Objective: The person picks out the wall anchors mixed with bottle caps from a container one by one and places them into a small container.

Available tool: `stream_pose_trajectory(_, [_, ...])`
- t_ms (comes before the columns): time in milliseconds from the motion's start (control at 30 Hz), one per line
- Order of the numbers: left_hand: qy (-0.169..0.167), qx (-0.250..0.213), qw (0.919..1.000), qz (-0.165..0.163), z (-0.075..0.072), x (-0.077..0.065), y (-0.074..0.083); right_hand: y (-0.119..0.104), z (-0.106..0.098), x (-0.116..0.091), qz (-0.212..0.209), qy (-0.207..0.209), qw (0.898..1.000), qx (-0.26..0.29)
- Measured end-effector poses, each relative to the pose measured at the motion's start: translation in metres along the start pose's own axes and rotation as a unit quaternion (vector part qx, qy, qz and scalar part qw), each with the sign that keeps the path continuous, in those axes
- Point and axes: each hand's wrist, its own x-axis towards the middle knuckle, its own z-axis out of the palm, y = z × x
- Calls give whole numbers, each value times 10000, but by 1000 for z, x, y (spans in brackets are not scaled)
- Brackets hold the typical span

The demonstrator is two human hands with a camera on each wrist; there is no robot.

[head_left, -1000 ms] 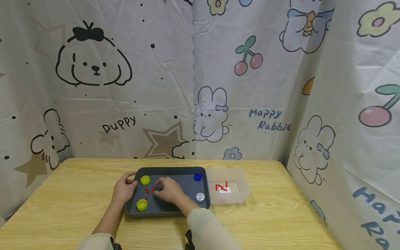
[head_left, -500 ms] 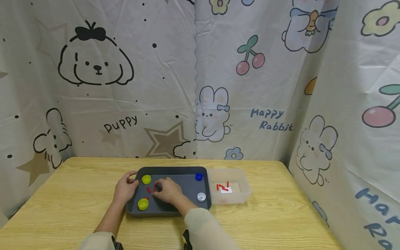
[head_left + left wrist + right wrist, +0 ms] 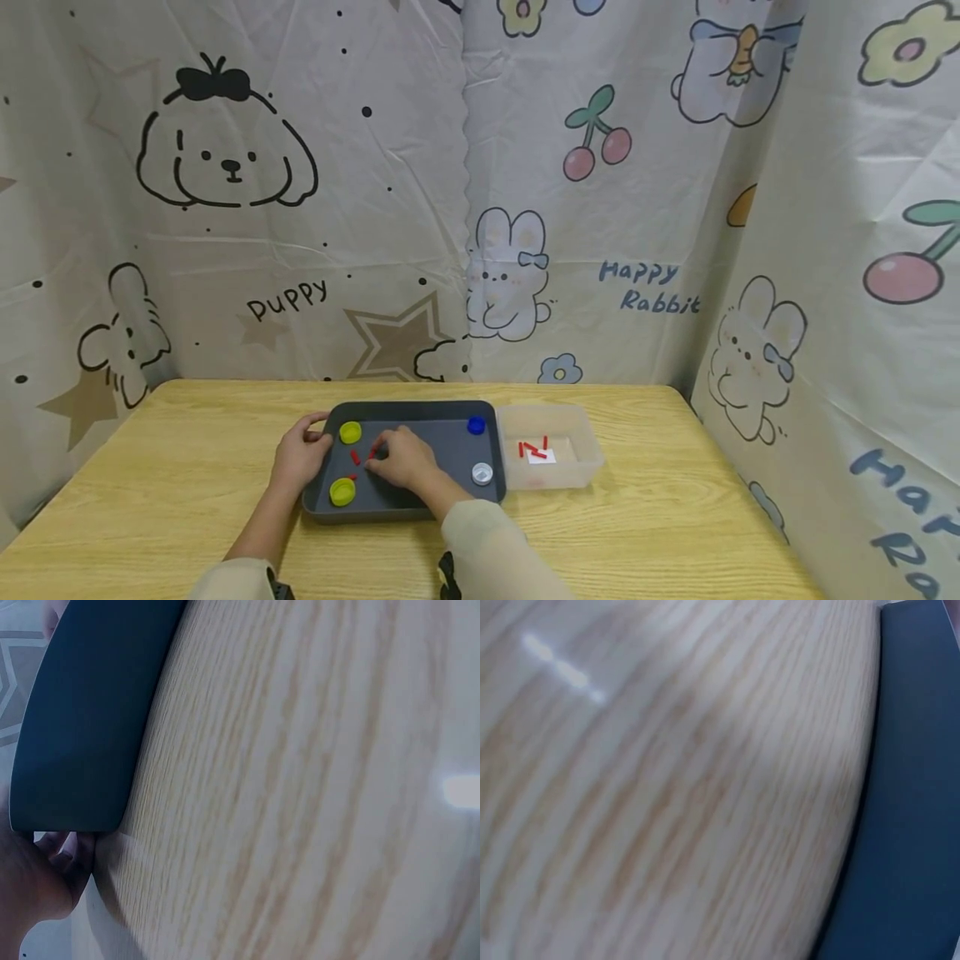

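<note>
A dark grey tray (image 3: 438,429) lies on the table, with my left hand (image 3: 298,457) gripping its left side. The left wrist view has that hand's curled fingers (image 3: 69,855) against the tray's end. Over the tray's left half, my right hand (image 3: 407,460) pinches a small red stick (image 3: 372,454) between thumb and fingertips. Another red stick (image 3: 355,457) lies just left of it, and a short red piece (image 3: 352,477) shows nearer the front. Two yellow caps (image 3: 350,432) sit on the tray's left side. The right hand is out of the right wrist view.
In the tray's right corners are a blue cap (image 3: 476,426) and a clear round piece (image 3: 482,474). A translucent box (image 3: 589,458) adjoins the tray on the right, holding several red sticks (image 3: 531,447) and a white label. Patterned cloth (image 3: 390,208) hangs behind the table.
The red stick in my right hand has tilted slightly between the fingertips. My left hand stays at the tray's side, and the other objects keep their places.
</note>
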Motion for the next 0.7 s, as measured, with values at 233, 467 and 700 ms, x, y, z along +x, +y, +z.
stream_pose_trajectory(233, [-30, 15, 10000, -42, 2, 0, 0, 2, -7, -2, -31, 62, 9997, 217])
stream_pose_trajectory(467, [-53, 53, 10000, -31, 2, -1, 1, 6, -15, -7, -167, 58, 9989, 423])
stream_pose_trajectory(700, [-63, 72, 10000, -8, 1, -1, 2, 16, -26, -12, -279, 158, 9972, 682])
